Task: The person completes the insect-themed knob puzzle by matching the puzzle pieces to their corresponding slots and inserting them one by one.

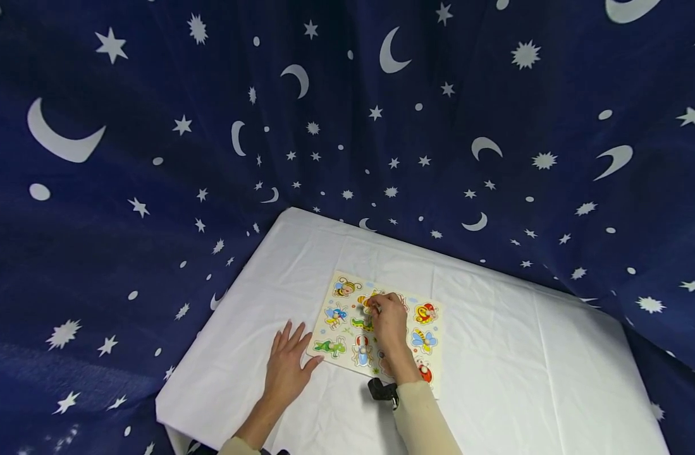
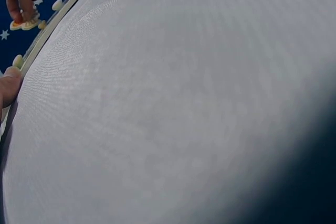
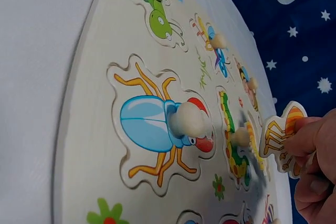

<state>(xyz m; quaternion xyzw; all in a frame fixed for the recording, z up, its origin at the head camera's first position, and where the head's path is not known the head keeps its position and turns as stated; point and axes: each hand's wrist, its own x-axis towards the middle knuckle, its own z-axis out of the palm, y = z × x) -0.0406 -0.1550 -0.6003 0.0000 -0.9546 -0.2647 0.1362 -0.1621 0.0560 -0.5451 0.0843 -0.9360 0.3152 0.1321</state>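
Note:
A wooden knob puzzle board point(image 3: 84, 129) with painted insects lies on the table. My right hand point(image 1: 391, 327) is over its upper middle, pinching an orange-and-yellow striped insect piece point(image 3: 282, 136) between thumb and fingers. The right wrist view has that piece tilted and raised off the board, near the green caterpillar point(image 3: 227, 124). My left hand point(image 1: 286, 366) rests on the cloth with fingers spread, its thumb point(image 2: 10, 85) at the board's lower left corner. A blue beetle piece point(image 3: 147, 121) with a round wooden knob sits in its recess, as does a green grasshopper point(image 3: 159, 22).
White cloth point(image 1: 495, 366) covers the table around the board. Dark blue curtains point(image 1: 347, 82) with moons and stars hang behind the table and at its sides. A black wrist camera point(image 1: 381, 390) sits by the right sleeve, above the board's near edge.

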